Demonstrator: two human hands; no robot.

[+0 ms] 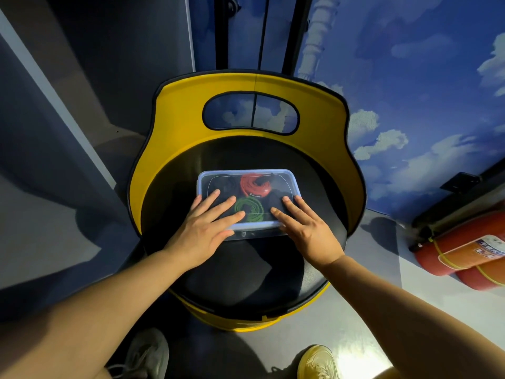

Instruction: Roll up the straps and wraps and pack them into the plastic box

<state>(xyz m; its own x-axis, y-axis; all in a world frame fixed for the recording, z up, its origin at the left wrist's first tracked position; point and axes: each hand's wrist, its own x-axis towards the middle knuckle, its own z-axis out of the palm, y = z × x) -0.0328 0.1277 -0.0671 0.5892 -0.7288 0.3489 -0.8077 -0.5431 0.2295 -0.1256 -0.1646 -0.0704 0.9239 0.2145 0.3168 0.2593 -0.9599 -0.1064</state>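
From the head camera, you are at the closing step: the plastic box (pixel 247 202) sits on the black seat (pixel 246 269) of the yellow chair (pixel 180 110), with its clear lid (pixel 218 184) on top. Your left hand (pixel 203 228) and right hand (pixel 306 228) both lie flat on the lid, fingers straight and spread, gripping nothing. Through the lid you can see a red roll (pixel 255 184) at the back and a green roll (pixel 249 209) nearer you; darker rolls beside them are hard to make out. The packing looks done. Next, press evenly along the rim until the lid seats; whether it has snapped shut cannot be told. The box's long axis runs left to right across the seat.
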